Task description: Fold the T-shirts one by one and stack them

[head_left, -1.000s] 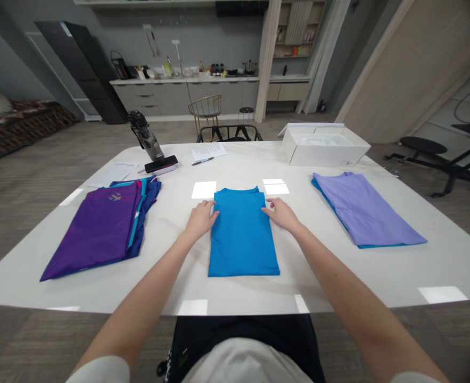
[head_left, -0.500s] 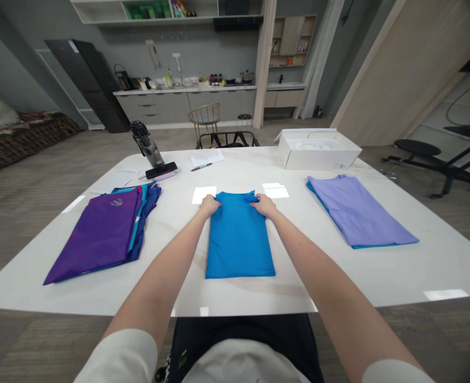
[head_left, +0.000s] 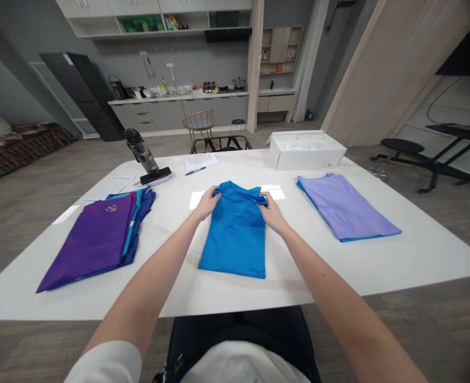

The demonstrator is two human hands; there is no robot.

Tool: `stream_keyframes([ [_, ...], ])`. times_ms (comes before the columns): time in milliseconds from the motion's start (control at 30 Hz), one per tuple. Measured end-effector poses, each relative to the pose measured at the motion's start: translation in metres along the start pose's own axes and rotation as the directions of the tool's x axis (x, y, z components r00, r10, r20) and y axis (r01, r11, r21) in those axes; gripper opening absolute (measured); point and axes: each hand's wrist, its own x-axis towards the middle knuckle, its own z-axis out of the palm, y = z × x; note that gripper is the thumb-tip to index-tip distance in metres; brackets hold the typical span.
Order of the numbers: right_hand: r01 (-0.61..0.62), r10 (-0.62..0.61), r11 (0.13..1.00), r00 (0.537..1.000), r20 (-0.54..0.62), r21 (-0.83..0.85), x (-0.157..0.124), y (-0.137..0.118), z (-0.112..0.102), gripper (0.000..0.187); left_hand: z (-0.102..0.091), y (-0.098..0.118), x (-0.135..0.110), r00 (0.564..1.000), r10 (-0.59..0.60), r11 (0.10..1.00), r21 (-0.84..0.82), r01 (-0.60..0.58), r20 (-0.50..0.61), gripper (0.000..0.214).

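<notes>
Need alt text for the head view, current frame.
A person's left-hand grip and right-hand grip hold the far end of a folded blue garment on a white table. A purple-topped pile of clothes lies to the left, a folded lilac garment to the right; beyond are a vacuum cleaner and an open white box.

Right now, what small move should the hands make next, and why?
Perhaps raise the blue garment gently: the left hand and right hand grip its far corners, while its near edge seems to rest on the table.
</notes>
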Motion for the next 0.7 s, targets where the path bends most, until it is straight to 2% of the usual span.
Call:
stream_keyframes([
  [167,-0.044,0.044,0.999,0.994,-0.102,0.001,-0.039,-0.009,-0.021,0.023,0.034,0.033,0.007,0.994,0.049,0.998,0.044,-0.053,0.093,0.026],
  [333,-0.09,0.074,0.993,0.98,-0.186,-0.078,-0.069,-0.004,-0.062,0.023,0.087,0.072,0.006,0.98,0.01,0.985,0.168,-0.044,0.2,0.031],
  [433,-0.115,0.088,0.989,0.961,-0.262,-0.09,-0.086,0.001,-0.096,0.023,0.125,0.091,0.003,0.963,0.028,0.986,0.152,-0.071,0.269,0.033],
  [533,-0.133,0.088,0.986,0.924,-0.371,-0.097,-0.104,0.013,-0.134,0.023,0.165,0.11,0.004,0.942,0.108,0.988,0.067,-0.136,0.319,0.033],
  [700,-0.108,0.016,0.984,0.844,-0.536,-0.142,-0.12,0.035,-0.215,0.024,0.232,0.147,0.013,0.9,0.213,0.976,-0.12,-0.18,0.38,0.033],
])
